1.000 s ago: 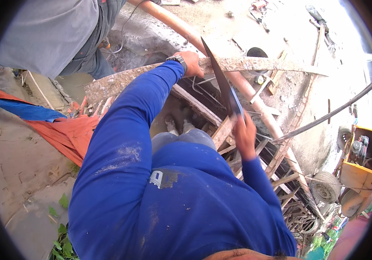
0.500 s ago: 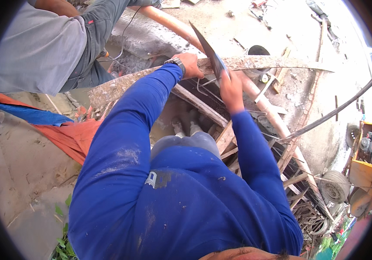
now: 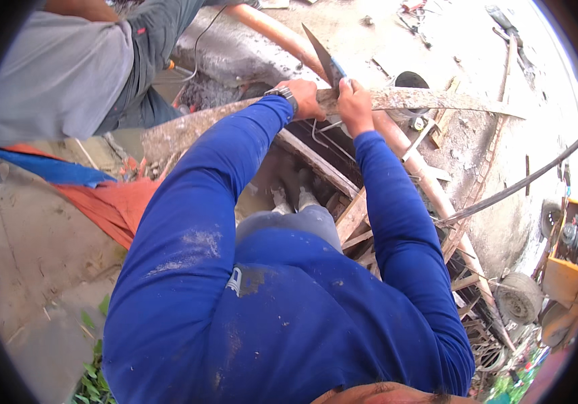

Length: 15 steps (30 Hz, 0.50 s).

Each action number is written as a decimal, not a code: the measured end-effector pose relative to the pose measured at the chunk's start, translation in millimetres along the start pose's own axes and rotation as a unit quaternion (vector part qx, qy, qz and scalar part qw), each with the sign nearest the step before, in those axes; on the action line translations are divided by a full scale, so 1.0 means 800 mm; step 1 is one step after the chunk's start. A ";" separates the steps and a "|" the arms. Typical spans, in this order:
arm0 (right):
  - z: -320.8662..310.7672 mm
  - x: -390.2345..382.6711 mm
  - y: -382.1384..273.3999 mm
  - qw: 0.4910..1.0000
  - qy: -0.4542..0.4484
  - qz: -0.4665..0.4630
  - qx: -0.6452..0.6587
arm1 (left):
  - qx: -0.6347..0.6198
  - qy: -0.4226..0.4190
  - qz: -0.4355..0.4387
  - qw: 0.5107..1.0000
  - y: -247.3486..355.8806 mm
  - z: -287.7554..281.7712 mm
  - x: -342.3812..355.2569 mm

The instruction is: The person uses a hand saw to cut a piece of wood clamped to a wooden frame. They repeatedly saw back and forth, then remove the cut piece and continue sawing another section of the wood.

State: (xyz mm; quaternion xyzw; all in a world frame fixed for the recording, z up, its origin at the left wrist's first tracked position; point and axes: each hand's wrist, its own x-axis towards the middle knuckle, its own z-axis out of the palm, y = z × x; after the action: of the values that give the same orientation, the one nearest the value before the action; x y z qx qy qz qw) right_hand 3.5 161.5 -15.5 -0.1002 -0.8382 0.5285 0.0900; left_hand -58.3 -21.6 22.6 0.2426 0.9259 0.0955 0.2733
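Observation:
A long, rough wooden plank crosses in front of me from left to right. My left hand, with a watch on its wrist, is closed around the plank near its middle. Just to the right, my right hand is closed on the handle of a handsaw. The saw's tapered blade points up and away over the plank, beside my left hand. Whether its teeth touch the wood is hidden by my hands.
Another person in a grey shirt is close by at the upper left. A long pole runs diagonally beneath the plank. Wooden framing surrounds a muddy pit at my legs. Orange sheeting lies left; a yellow wheeled machine stands right.
My right hand has moved away from me, up to the plank, with the saw. The blade now looks shorter. My left hand still grips the plank.

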 end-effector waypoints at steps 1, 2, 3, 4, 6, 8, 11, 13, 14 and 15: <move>-0.003 -0.016 -0.002 1.000 0.002 -0.020 -0.006 | -0.007 0.000 -0.002 1.000 -0.007 -0.003 0.000; -0.009 -0.038 -0.004 0.999 0.006 -0.040 -0.012 | -0.011 -0.011 -0.009 1.000 -0.010 -0.006 0.002; -0.032 -0.073 0.006 0.997 -0.007 -0.077 -0.014 | -0.012 -0.010 -0.004 1.000 -0.011 -0.006 0.004; -0.060 -0.124 0.003 0.996 -0.030 0.061 0.051 | -0.015 -0.009 0.000 1.000 -0.013 -0.003 0.008; -0.128 -0.229 -0.010 0.987 -0.049 0.123 0.089 | -0.028 0.000 0.003 1.000 -0.024 0.007 0.017; -0.188 -0.317 -0.055 0.982 -0.043 0.164 0.082 | -0.033 0.003 0.007 0.999 -0.026 0.007 0.022; -0.215 -0.350 -0.074 0.987 -0.043 0.141 0.063 | -0.038 0.001 0.011 0.999 -0.023 0.004 0.020; -0.172 -0.290 -0.055 0.992 -0.028 0.122 -0.004 | -0.030 0.002 0.005 1.000 -0.020 -0.003 0.019; -0.128 -0.222 -0.022 0.997 -0.022 0.044 -0.051 | -0.029 -0.002 -0.004 1.000 -0.019 -0.001 0.019; -0.087 -0.158 0.010 0.994 0.000 -0.030 -0.102 | -0.025 -0.005 -0.006 1.000 -0.014 0.005 0.016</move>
State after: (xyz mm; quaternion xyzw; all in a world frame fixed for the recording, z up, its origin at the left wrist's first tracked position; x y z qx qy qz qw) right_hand 143.6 192.3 1.3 -0.0835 -0.8905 0.4371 0.0947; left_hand -69.5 -24.8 9.8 0.2304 0.9232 0.1160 0.2849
